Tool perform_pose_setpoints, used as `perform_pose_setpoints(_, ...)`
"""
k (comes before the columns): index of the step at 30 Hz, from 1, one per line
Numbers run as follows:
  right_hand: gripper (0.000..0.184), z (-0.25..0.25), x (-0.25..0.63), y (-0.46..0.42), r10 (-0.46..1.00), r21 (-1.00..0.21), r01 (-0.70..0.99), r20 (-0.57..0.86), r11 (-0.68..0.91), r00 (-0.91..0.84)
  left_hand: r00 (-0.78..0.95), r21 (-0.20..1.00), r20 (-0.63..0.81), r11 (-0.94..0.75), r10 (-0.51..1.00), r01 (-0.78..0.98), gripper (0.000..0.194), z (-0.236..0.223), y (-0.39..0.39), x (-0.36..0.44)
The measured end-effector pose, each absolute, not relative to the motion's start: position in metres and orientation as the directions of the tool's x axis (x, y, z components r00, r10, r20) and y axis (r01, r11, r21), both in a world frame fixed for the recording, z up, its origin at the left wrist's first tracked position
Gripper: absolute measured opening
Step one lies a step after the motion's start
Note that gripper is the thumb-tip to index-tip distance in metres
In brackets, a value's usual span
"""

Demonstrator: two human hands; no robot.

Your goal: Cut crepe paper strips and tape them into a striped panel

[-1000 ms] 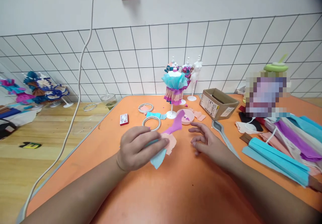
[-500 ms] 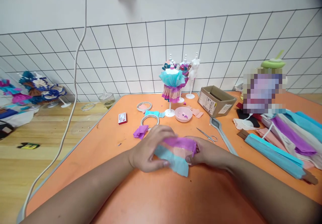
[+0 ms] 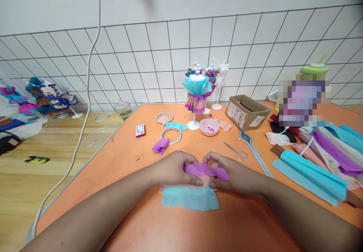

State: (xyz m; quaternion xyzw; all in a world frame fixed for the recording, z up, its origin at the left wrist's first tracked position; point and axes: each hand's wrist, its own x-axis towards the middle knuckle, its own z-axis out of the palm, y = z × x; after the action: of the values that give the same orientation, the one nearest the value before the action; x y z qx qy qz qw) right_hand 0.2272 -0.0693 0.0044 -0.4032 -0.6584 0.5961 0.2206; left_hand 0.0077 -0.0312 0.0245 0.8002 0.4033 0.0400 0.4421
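Observation:
Both my hands pinch a layered strip of crepe paper [image 3: 190,198], banded purple, peach and light blue, low over the orange table [image 3: 136,225]. My left hand [image 3: 178,170] grips its left part, thumb in front and fingers behind. On the other side my right hand [image 3: 227,172] holds it the same way, thumbs close together. The purple band folds up between the hands, and the blue band hangs toward me. Beyond them lie a folded purple paper piece [image 3: 161,146], a tape roll [image 3: 171,135] and small scissors [image 3: 236,153].
A mini dress form [image 3: 196,93] in a paper dress stands at the back, beside a pink bowl [image 3: 209,127] and a cardboard box [image 3: 246,112]. Rolled crepe paper [image 3: 312,172] lies at right. A small red-and-white box [image 3: 140,130] and a hanging white cable [image 3: 88,74] are at left.
My hands have drawn closer together on the strip. The strip has turned level and spread out, with its blue band now toward me. The view has shifted slightly.

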Motion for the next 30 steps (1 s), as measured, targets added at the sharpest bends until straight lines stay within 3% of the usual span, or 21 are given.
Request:
perform_pose_setpoints(3, 0.04, 0.004, 0.226, -0.07, 0.808, -0.957, 0.289, -0.176, -0.008, -0.563, 0.652, 0.734, -0.357, -0.231, 0.669, 0.638, 0.031, 0.017, -0.027, 0.005)
perform_pose_setpoints(6, 0.049, 0.004, 0.223, -0.069, 0.842, -0.956, 0.294, -0.144, 0.018, -0.52, 0.613, 0.732, -0.334, -0.212, 0.716, 0.647, 0.027, 0.013, -0.025, 0.004)
perform_pose_setpoints(9, 0.022, 0.001, 0.221, -0.066, 0.901, -0.948, 0.315, -0.111, 0.03, -0.419, 0.594, 0.759, -0.319, -0.176, 0.738, 0.627, 0.029, 0.014, -0.023, 0.004)
perform_pose_setpoints(13, 0.021, -0.002, 0.218, -0.063, 0.918, -0.981, 0.185, -0.122, -0.054, -0.378, 0.752, 0.9, -0.412, 0.1, 0.514, 0.425, 0.045, 0.021, -0.022, 0.004)
perform_pose_setpoints(16, 0.023, -0.001, 0.216, -0.064, 0.914, -0.988, 0.144, -0.115, -0.062, -0.39, 0.82, 0.908, -0.411, 0.259, 0.399, 0.329, 0.05, 0.022, -0.024, 0.004)
perform_pose_setpoints(21, 0.024, 0.001, 0.219, -0.065, 0.912, -0.972, 0.208, -0.184, -0.112, -0.367, 0.726, 0.889, -0.447, 0.169, 0.523, 0.425, 0.036, 0.015, -0.023, 0.005)
perform_pose_setpoints(26, 0.025, -0.002, 0.218, -0.062, 0.908, -0.948, 0.295, -0.222, -0.117, -0.354, 0.69, 0.914, -0.397, 0.193, 0.605, 0.356, 0.027, 0.017, -0.023, 0.006)
perform_pose_setpoints(28, 0.025, 0.002, 0.222, -0.06, 0.922, -0.932, 0.354, -0.202, -0.077, -0.332, 0.678, 0.918, -0.395, 0.233, 0.62, 0.322, 0.023, 0.02, -0.023, 0.006)
perform_pose_setpoints(30, 0.025, 0.01, 0.236, -0.055, 0.966, -0.855, 0.518, -0.113, 0.025, -0.233, 0.677, 0.913, -0.407, 0.301, 0.613, 0.277, 0.021, 0.021, -0.023, 0.005)
